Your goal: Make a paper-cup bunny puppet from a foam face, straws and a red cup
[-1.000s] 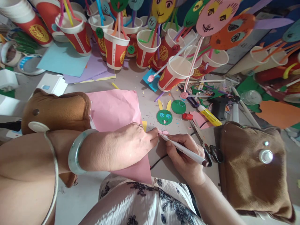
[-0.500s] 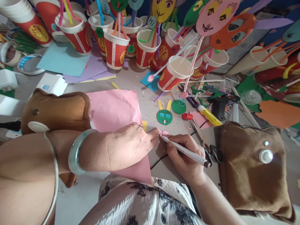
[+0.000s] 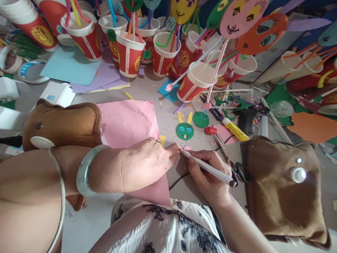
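Observation:
My right hand (image 3: 212,175) is closed round a white marker (image 3: 207,168), its tip at small pink paper circles (image 3: 187,148). From the left, my left hand (image 3: 155,160) has its fingers pressed together, fingertips down at the edge of those circles; most of the piece under them is hidden. Just beyond lies a green paper face (image 3: 184,131) with yellow ears and blue eyes, beside a plain green disc (image 3: 200,119). Under my left wrist is a pink sheet (image 3: 129,121).
Red paper cups (image 3: 130,56) with straws stand along the back. Brown cushions (image 3: 286,189) flank the hands. Scissors (image 3: 240,171), a yellow glue tube (image 3: 235,129), a red cap (image 3: 211,130) and paper scraps lie to the right.
The marker tip has shifted very slightly over the pink circles. Both hands stay in nearly the same place.

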Available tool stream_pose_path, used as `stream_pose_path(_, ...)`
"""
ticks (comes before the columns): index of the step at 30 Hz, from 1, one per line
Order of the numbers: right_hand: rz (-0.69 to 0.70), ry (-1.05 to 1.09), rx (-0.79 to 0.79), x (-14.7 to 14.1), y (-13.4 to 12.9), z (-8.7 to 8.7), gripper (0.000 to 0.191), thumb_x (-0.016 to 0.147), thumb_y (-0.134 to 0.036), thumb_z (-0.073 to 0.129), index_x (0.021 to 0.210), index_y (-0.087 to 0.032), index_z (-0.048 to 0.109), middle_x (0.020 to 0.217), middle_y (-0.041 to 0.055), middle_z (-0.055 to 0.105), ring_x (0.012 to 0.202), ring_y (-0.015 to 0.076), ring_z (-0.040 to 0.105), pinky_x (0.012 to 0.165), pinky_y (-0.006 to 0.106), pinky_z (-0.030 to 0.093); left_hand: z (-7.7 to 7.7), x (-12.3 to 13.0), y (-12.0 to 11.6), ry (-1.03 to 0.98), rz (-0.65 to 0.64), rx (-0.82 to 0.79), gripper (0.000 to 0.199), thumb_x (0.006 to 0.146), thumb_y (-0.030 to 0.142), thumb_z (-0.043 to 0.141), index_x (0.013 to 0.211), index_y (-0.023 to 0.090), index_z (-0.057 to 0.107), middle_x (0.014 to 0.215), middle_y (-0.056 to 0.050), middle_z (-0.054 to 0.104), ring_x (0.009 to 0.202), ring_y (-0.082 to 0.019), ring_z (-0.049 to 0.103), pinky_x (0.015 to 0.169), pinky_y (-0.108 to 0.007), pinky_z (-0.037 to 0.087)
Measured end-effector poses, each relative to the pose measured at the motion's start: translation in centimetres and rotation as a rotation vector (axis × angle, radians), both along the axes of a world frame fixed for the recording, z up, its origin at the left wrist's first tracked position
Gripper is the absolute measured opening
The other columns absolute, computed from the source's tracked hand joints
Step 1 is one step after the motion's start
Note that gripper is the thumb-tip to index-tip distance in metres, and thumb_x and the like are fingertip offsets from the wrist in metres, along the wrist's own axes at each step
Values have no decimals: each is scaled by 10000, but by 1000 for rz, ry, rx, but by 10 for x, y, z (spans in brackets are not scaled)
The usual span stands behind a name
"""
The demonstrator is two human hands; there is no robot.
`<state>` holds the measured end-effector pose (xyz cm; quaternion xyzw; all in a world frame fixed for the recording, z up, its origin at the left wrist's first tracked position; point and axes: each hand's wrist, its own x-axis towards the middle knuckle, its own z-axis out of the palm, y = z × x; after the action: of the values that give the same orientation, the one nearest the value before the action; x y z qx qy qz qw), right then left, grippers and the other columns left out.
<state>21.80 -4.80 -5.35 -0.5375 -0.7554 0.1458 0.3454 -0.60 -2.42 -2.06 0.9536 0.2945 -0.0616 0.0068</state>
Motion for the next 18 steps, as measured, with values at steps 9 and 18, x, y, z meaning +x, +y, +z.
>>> stream_pose_path(9, 25, -9, -32, 1, 0, 1, 65, 870, -196, 635, 888, -219, 576, 902, 35, 780, 761, 170, 766, 601, 215, 571, 3, -3, -1, -28, -34, 88, 469, 942, 156, 392, 1401, 169, 483, 1241, -99, 608, 722, -209, 588, 647, -380, 372)
stream_pose_path(18, 5, 4, -10, 1, 1, 0, 65, 864, -187, 640, 881, -219, 586, 874, 23, 777, 711, 153, 750, 595, 212, 560, 5, -3, -1, -22, -45, 79, 474, 940, 135, 371, 1398, 167, 485, 1245, -88, 604, 742, -203, 597, 661, -381, 389)
